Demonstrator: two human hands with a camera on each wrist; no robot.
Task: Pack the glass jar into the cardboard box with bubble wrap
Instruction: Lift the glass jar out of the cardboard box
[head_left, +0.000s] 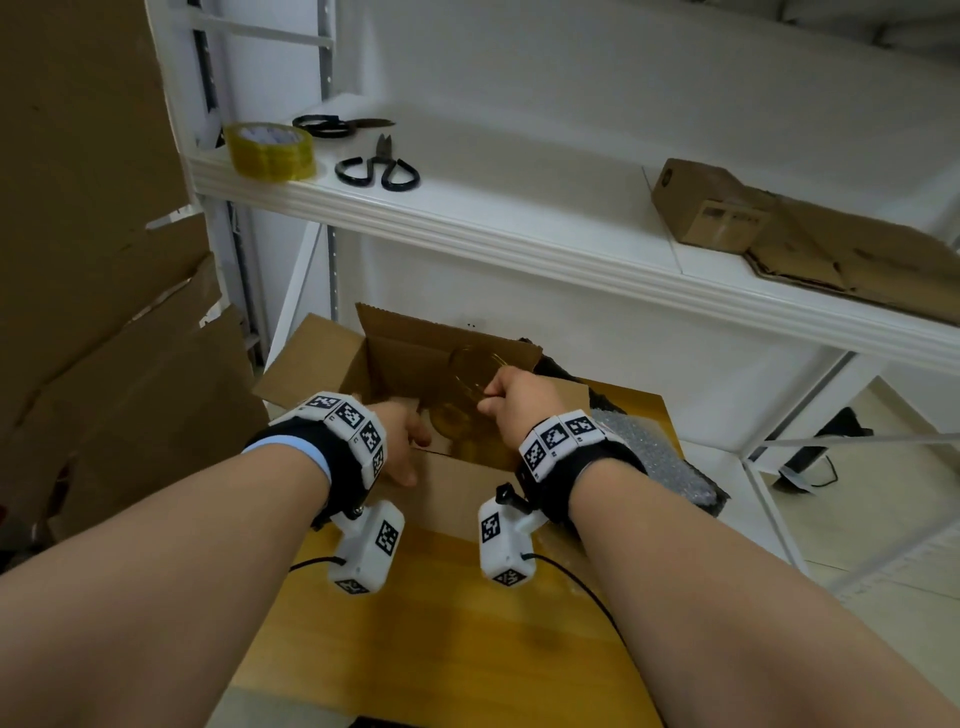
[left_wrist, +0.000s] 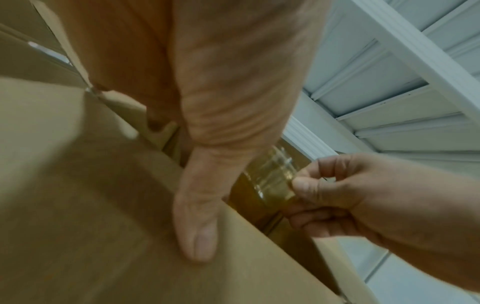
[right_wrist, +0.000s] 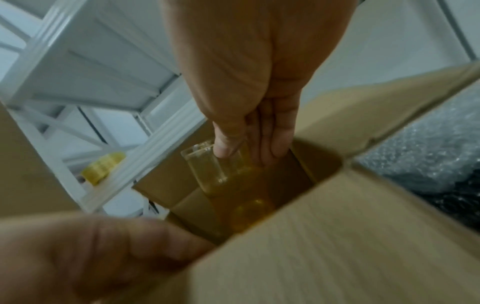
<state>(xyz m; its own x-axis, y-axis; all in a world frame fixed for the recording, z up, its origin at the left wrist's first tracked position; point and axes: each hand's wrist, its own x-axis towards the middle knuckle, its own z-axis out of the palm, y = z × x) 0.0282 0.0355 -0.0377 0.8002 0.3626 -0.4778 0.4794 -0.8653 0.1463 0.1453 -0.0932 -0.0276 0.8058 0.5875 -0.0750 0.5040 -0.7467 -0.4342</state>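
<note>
Glass jar (head_left: 470, 382) is bare, tilted, mouth up, hanging partway inside the open cardboard box (head_left: 457, 483). The right hand (head_left: 519, 400) has it pinched at the rim, thumb and fingertips curled on the glass, wrist bent down over the opening. Left hand (head_left: 400, 447) is hooked over the box's near wall just beside it, thumb flat on the outside, fingers inside, so it's bracing the carton.

Honestly, a rim pinch on smooth glass looks sketchy to me. I'd lower it slowly, keep it off the cardboard walls, and only let go once the bottom is resting on something. I can't see any padding under it, so I reckon the wrapping isn't done yet.

The bubble wrap (head_left: 654, 457) is on the wooden table just past the right wrist. Up on the white shelf (head_left: 519, 228) beyond both hands: a tape roll (head_left: 271, 150) and scissors (head_left: 378, 169).
</note>
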